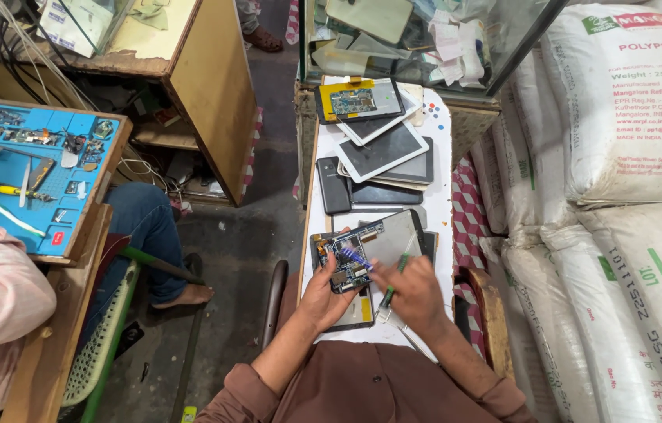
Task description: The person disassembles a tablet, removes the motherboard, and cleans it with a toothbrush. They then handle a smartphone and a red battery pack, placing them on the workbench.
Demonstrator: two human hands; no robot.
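- Two hands work over an opened tablet (368, 262) lying face down at the near end of a narrow white table (440, 196).
- Left hand (321, 294) cups the tablet's near left edge, fingers curled under and thumb on the exposed circuit board (349, 262).
- Right hand (417, 291) is closed around a green-handled screwdriver (390, 288); its tip, hidden by the fingers, seems to reach the board.
- Likely handling: the tablet appears light, thin and stiff, yet fragile; the board and bare back panel look easily scratched, so the frame edges seem the safest hold.
- Both forearms reach forward, wrists bent down.
- Further tablets and a phone (334, 185) lie stacked beyond.
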